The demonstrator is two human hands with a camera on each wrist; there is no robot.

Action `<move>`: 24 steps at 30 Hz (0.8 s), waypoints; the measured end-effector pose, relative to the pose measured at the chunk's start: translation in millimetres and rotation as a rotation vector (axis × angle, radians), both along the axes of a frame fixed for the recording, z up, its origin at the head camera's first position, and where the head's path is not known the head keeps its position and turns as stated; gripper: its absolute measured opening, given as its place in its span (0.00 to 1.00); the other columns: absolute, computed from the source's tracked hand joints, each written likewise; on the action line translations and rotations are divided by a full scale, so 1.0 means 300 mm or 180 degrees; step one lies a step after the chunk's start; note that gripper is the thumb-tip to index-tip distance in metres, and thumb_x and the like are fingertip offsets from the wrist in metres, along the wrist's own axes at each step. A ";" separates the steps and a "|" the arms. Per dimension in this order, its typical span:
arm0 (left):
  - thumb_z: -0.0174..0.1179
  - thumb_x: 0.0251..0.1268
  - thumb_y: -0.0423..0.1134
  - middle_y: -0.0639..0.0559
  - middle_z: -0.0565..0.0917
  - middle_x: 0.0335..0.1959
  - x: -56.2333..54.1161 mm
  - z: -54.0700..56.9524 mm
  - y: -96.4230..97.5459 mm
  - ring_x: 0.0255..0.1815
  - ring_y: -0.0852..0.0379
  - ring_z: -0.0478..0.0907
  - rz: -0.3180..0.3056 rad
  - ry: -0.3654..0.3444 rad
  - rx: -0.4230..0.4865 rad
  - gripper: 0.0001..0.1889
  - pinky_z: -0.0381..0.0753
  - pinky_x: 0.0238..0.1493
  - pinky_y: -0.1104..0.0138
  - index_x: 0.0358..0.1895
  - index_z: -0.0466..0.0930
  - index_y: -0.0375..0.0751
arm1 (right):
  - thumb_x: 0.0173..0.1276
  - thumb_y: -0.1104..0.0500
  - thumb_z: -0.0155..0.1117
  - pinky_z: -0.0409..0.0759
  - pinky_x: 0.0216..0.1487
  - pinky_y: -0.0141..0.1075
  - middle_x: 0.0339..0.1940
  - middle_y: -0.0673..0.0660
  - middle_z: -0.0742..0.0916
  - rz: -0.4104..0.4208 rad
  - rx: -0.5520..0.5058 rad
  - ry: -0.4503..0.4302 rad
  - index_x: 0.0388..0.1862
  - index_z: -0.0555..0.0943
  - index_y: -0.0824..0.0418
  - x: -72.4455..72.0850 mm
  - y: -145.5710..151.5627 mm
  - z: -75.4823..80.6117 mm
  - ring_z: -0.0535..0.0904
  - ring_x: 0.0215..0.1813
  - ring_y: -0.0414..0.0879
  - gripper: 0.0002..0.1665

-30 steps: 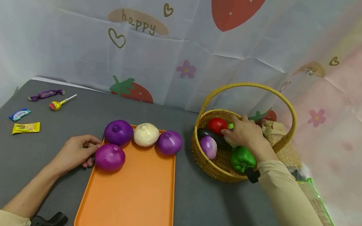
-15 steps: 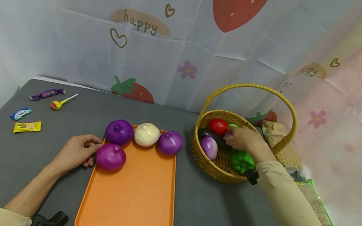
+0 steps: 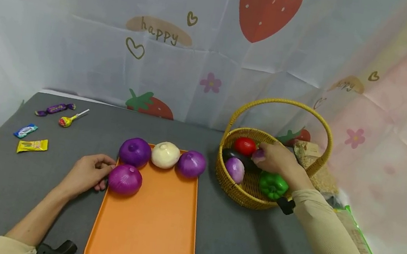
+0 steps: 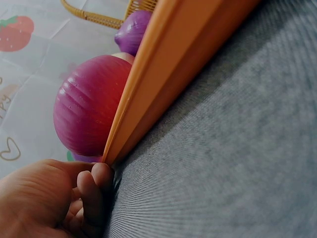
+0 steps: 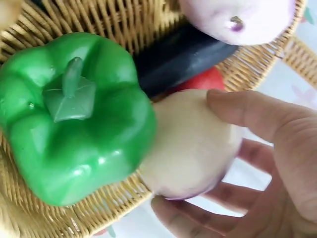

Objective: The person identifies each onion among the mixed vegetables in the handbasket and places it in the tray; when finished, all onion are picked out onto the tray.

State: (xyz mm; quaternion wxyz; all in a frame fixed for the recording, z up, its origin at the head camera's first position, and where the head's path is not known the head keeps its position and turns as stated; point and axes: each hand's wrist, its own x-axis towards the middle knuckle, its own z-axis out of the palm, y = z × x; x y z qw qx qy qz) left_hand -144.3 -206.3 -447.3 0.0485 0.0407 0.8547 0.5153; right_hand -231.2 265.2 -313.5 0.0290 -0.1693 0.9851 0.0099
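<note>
In the head view my left hand (image 3: pixel 87 173) pinches the left rim of the orange tray (image 3: pixel 146 227), beside a magenta onion (image 3: pixel 125 180). Along the tray's far end sit a dark purple onion (image 3: pixel 135 152), a white onion (image 3: pixel 165 155) and another purple onion (image 3: pixel 191 164). My right hand (image 3: pixel 278 161) reaches into the wicker basket (image 3: pixel 231 190). Its thumb and fingers curl round a white-and-purple turnip (image 5: pixel 190 144). Close by in the basket lie a green bell pepper (image 3: pixel 272 185), an eggplant (image 5: pixel 185 57), a red tomato (image 3: pixel 245 146) and a second, lilac turnip (image 3: pixel 235 169).
The basket's tall handle (image 3: pixel 283 101) arches above my right hand. Wrapped candies (image 3: pixel 32 146) and a lollipop (image 3: pixel 67 120) lie at the far left. Bags of grain (image 3: pixel 323 176) stand behind the basket, and a green package (image 3: pixel 361 242) lies to the right. A printed cloth hangs behind.
My right hand has lowered and closed its spread fingers round the turnip in the basket. My left hand stays at the tray's rim. The head view has tilted slightly.
</note>
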 end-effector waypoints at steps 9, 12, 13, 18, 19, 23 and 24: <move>0.54 0.72 0.37 0.48 0.81 0.23 0.000 -0.005 0.000 0.15 0.60 0.77 -0.0004 -0.0011 -0.0002 0.14 0.81 0.19 0.66 0.51 0.77 0.28 | 0.58 0.50 0.69 0.78 0.51 0.57 0.59 0.70 0.75 0.0016 -0.0705 0.0595 0.68 0.72 0.62 0.102 -0.035 0.018 0.74 0.55 0.66 0.39; 0.54 0.72 0.37 0.48 0.82 0.25 0.000 -0.001 0.001 0.16 0.59 0.77 -0.0007 -0.0022 -0.0007 0.15 0.81 0.20 0.66 0.52 0.77 0.28 | 0.55 0.52 0.69 0.78 0.53 0.56 0.62 0.69 0.75 0.0246 -0.1064 0.0834 0.67 0.73 0.62 0.151 -0.066 0.009 0.74 0.58 0.65 0.40; 0.54 0.73 0.38 0.47 0.82 0.25 0.001 -0.001 0.001 0.16 0.59 0.78 -0.0004 -0.0023 -0.0010 0.15 0.81 0.20 0.66 0.52 0.77 0.28 | 0.55 0.53 0.70 0.78 0.54 0.55 0.63 0.68 0.75 0.0324 -0.1152 0.0895 0.67 0.73 0.62 0.167 -0.079 0.006 0.74 0.60 0.64 0.40; 0.54 0.73 0.38 0.47 0.81 0.25 0.002 0.001 0.000 0.16 0.59 0.78 -0.0015 -0.0026 -0.0017 0.15 0.81 0.20 0.66 0.52 0.77 0.28 | 0.52 0.53 0.72 0.77 0.60 0.54 0.68 0.65 0.75 0.0654 -0.1379 0.0949 0.65 0.71 0.63 0.250 -0.165 -0.024 0.74 0.64 0.61 0.41; 0.54 0.73 0.38 0.47 0.81 0.25 0.002 0.001 0.000 0.16 0.59 0.78 -0.0015 -0.0023 -0.0021 0.15 0.81 0.20 0.66 0.52 0.77 0.28 | 0.52 0.52 0.72 0.78 0.61 0.53 0.67 0.64 0.75 0.0718 -0.1411 0.0938 0.65 0.71 0.62 0.267 -0.185 -0.032 0.74 0.63 0.59 0.41; 0.54 0.73 0.38 0.48 0.81 0.24 0.002 0.001 0.002 0.16 0.60 0.78 -0.0023 -0.0019 -0.0030 0.15 0.81 0.20 0.66 0.52 0.77 0.28 | 0.50 0.51 0.74 0.81 0.57 0.45 0.61 0.61 0.76 0.0975 -0.1459 0.0874 0.68 0.68 0.57 0.326 -0.262 -0.067 0.76 0.56 0.52 0.45; 0.54 0.73 0.38 0.48 0.81 0.24 0.001 0.001 0.002 0.16 0.60 0.78 -0.0022 -0.0018 -0.0033 0.15 0.81 0.20 0.66 0.52 0.77 0.28 | 0.50 0.51 0.74 0.82 0.55 0.44 0.59 0.61 0.75 0.1031 -0.1444 0.0860 0.70 0.68 0.55 0.339 -0.280 -0.076 0.75 0.55 0.52 0.47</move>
